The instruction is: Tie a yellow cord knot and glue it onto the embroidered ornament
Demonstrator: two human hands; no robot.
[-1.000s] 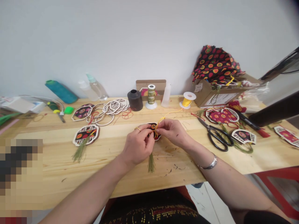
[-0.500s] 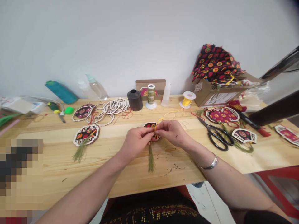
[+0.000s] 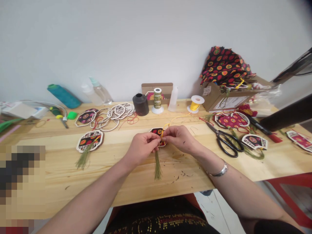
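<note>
At the middle of the table, my left hand and my right hand meet over a small ornament of patterned black and red fabric in a pale frame. Both pinch the yellow cord where it crosses the ornament's front. My fingers partly cover the ornament and the exact grip. An olive-green tassel hangs from its lower edge toward me. The cord runs back to a white spool of yellow cord.
Black-handled scissors lie to the right, beside several finished-looking ornaments. Another tasselled ornament is on the left. Behind stand a black cone, a green thread spool and a cardboard box with patterned fabric.
My fingertips have shifted slightly on the yellow cord, and a little more of the ornament's fabric shows. Everything else lies as before.
</note>
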